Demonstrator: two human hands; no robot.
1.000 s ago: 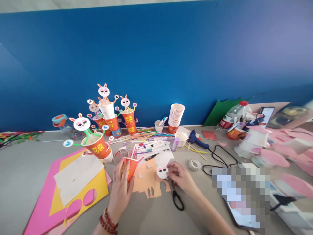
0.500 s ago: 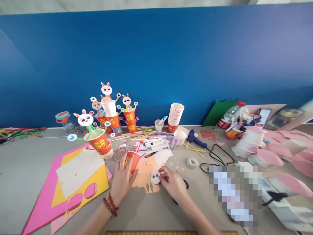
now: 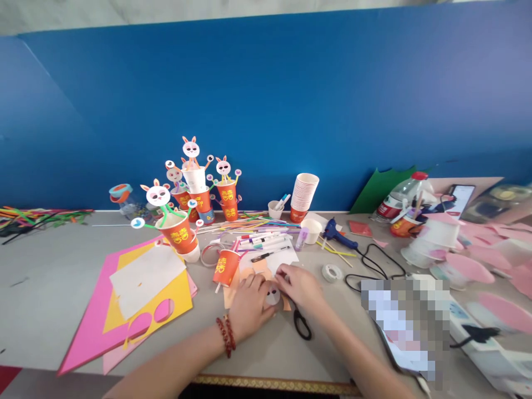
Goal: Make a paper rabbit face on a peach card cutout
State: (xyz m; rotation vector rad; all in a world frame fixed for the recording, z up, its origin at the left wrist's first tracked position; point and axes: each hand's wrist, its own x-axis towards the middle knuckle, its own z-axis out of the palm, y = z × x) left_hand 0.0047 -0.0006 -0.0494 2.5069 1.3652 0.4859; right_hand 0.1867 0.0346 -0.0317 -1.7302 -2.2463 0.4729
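A round paper face [image 3: 272,295] with two dark eyes lies low over the orange paper [image 3: 230,296]. My left hand [image 3: 250,306] holds its left side between thumb and fingers. The fingers of my right hand [image 3: 302,287] are closed at the disc's upper right edge; the fingertips partly hide that edge. Just beyond my left hand, a red paper cup [image 3: 226,268] leans with pink stems at its far end and a white stick at its near end. Black scissor handles [image 3: 302,326] show beneath my right wrist.
Finished rabbit-faced cups [image 3: 174,233] stand at the back left. Coloured sheets [image 3: 89,313] lie left. Markers [image 3: 266,242], a tape roll [image 3: 332,272], a blue glue gun [image 3: 338,235] with its cable and a stack of cups [image 3: 305,194] are beyond my hands. A phone [image 3: 399,327] lies right.
My left hand has left the red cup and moved right and nearer to the paper face. The cup stays leaning on the table. My right hand remains at the face's edge; the view has shifted slightly.
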